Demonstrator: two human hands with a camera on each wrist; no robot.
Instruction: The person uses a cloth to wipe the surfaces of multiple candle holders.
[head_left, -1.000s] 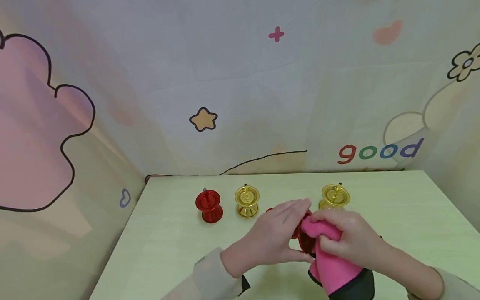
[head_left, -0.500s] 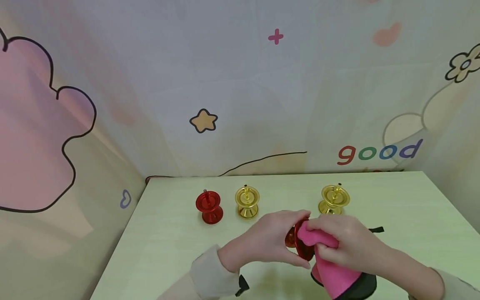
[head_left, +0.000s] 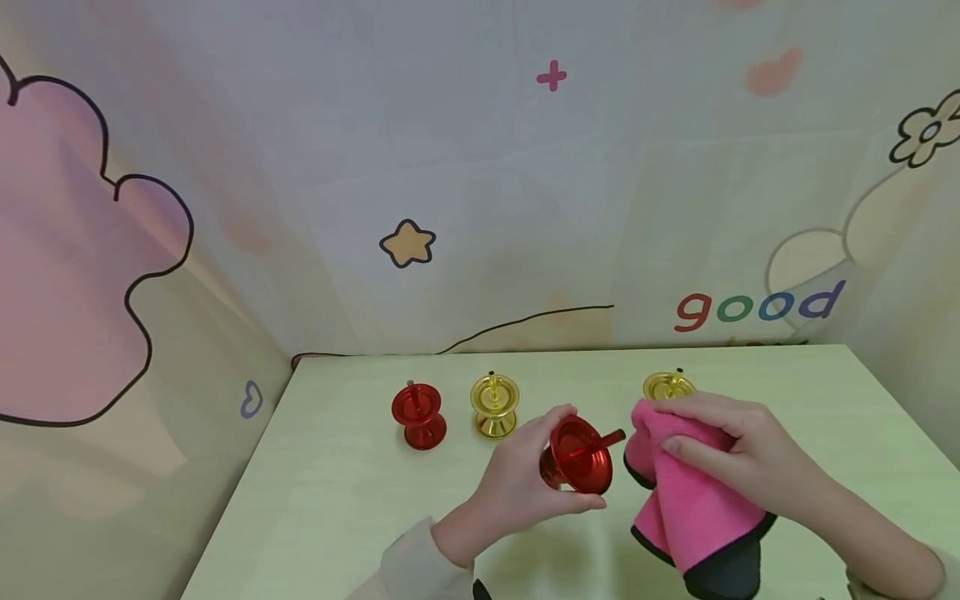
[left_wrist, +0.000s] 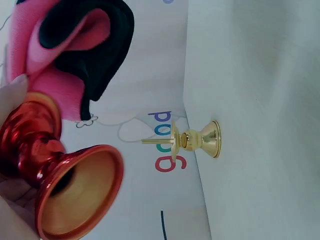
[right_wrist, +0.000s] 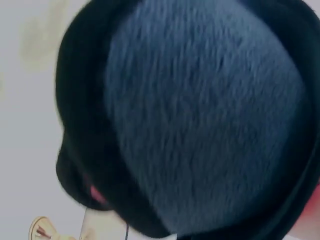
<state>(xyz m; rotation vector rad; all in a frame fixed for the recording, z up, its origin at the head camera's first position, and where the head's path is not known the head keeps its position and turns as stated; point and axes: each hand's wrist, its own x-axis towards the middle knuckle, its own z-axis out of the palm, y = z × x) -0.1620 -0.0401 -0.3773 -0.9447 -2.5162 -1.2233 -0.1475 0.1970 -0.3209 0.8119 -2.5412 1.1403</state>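
Observation:
My left hand [head_left: 519, 477] grips a red metal candle holder [head_left: 585, 457] around its stem, with its dish and spike tilted toward the right. In the left wrist view the hollow base of the red candle holder [left_wrist: 82, 192] faces the camera. To its right, my right hand [head_left: 738, 442] pinches a folded pink cloth [head_left: 697, 492] with dark edging and a dark grey underside. Cloth and holder are apart in the head view. The dark side of the cloth [right_wrist: 205, 115] fills most of the right wrist view.
Behind, on the pale table [head_left: 322, 500], stand another red candle holder [head_left: 418, 412] and a gold one [head_left: 495, 404]. A second gold candle holder [head_left: 667, 385] stands partly hidden behind the cloth. A printed backdrop [head_left: 480, 183] rises at the table's far edge.
The pink cloth was against the red holder's dish; my right hand has drawn it off to the right. The holder has turned, so its dish and spike now show.

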